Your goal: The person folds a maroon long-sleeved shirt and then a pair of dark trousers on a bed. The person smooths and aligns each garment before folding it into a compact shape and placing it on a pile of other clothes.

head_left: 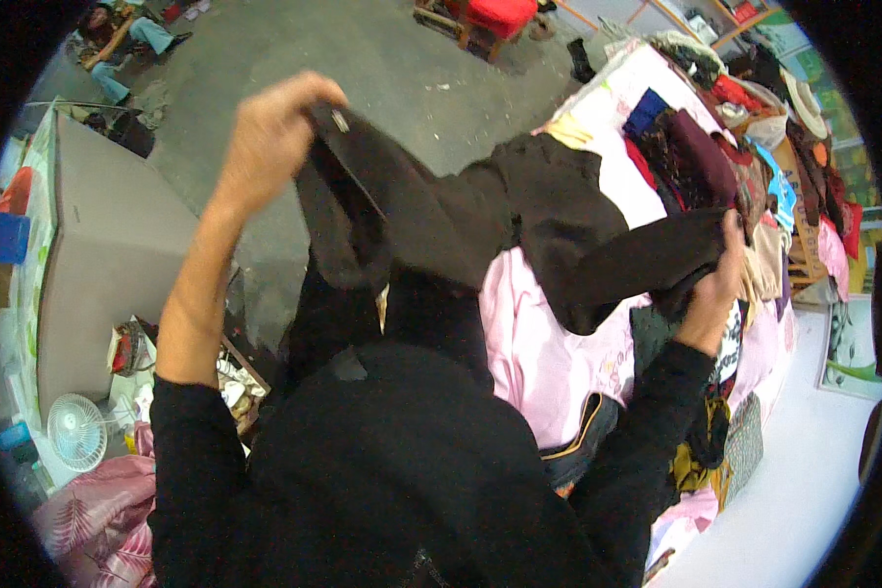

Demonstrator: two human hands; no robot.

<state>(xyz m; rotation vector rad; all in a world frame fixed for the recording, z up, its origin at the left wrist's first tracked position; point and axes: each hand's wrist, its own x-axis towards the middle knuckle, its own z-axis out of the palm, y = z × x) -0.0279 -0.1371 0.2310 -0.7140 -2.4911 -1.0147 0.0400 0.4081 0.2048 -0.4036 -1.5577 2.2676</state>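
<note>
A dark brown garment (478, 198) hangs stretched in the air between my two hands. My left hand (275, 140), slightly blurred, grips its left end, where a small pale tag or fastener shows. At the other end, my right hand (709, 283) holds a narrow part of it, perhaps a sleeve or leg. Which kind of garment it is, I cannot tell. Below its right half lies a pink garment (522, 345) with printed lettering. A white cloth (621, 184) and a folded maroon garment (698, 158) lie beyond it.
Piled clothes spread along the right side, with a straw-coloured hat (805, 103) at the far end. At left stand a grey panel (110, 242) and a white fan (77, 432). A red-topped seat (496, 18) is on the concrete floor (323, 51). A person (128, 44) sits far left.
</note>
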